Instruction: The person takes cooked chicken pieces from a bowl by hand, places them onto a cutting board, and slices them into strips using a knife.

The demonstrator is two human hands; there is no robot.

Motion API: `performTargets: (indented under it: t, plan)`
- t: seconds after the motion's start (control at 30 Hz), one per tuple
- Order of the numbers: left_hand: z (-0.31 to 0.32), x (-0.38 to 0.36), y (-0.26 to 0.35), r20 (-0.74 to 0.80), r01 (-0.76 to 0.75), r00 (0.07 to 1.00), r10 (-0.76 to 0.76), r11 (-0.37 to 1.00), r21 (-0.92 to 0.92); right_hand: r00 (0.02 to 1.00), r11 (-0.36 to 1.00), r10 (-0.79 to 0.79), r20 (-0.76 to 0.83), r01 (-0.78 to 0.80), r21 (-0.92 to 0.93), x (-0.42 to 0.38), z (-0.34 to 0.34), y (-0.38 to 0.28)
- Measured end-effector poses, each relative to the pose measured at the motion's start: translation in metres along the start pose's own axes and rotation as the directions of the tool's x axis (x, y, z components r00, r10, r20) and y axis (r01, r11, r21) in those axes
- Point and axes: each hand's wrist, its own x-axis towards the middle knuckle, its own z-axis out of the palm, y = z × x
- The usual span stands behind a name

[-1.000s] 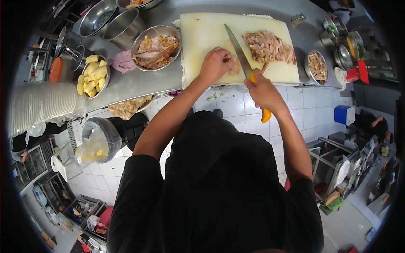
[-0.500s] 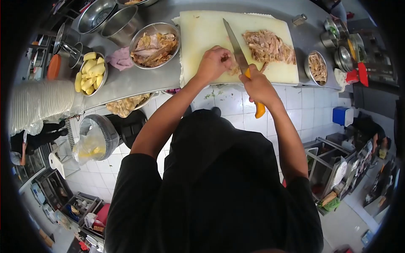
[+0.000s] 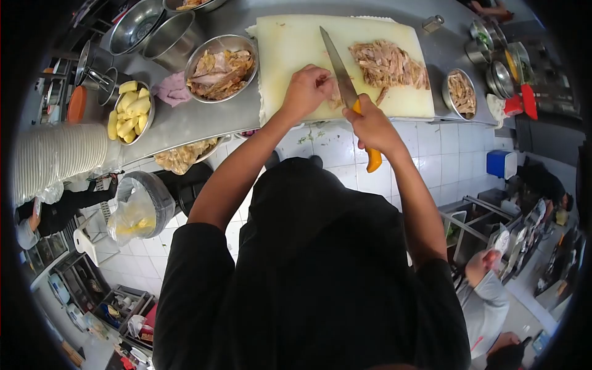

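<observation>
My right hand is wrapped round the yellow handle of a kitchen knife, whose long blade points away across the white cutting board. Left of the blade, my left hand has its fingers curled in a pinch at a small pale piece of meat near the board's front edge. Beyond the knife to the right lies a pile of sliced meat, with one loose strip close to my right hand. The left fingertips are partly hidden.
Left of the board stands a metal bowl of larger meat pieces, beside a pink cloth and peeled yellow vegetables. To the right is a bowl of meat strips. Behind me on the right, a person in a grey sleeve is close.
A person in grey has come into view at lower right. My hands and the knife have shifted only slightly; the strip near my right hand now lies clear of it.
</observation>
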Motion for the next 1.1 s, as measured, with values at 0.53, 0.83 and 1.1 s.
performTargets:
  t: [0.53, 0.83, 1.1]
  plan:
    - [0.000, 0.003, 0.001, 0.067, -0.012, 0.998, 0.007, 0.998, 0.064, 0.997, 0.999, 0.000, -0.072, -0.003, -0.048, 0.019, 0.013, 0.014]
    - [-0.006, -0.001, 0.008, -0.071, 0.100, 0.992, -0.102, 0.995, -0.027, 0.997, 0.997, -0.049, -0.066, 0.045, -0.067, 0.003, 0.000, -0.008]
    - [0.001, -0.001, 0.008, -0.010, 0.046, 0.999, -0.046, 0.998, 0.042, 0.999, 0.995, -0.010, -0.044, 0.006, -0.103, 0.004, 0.011, -0.005]
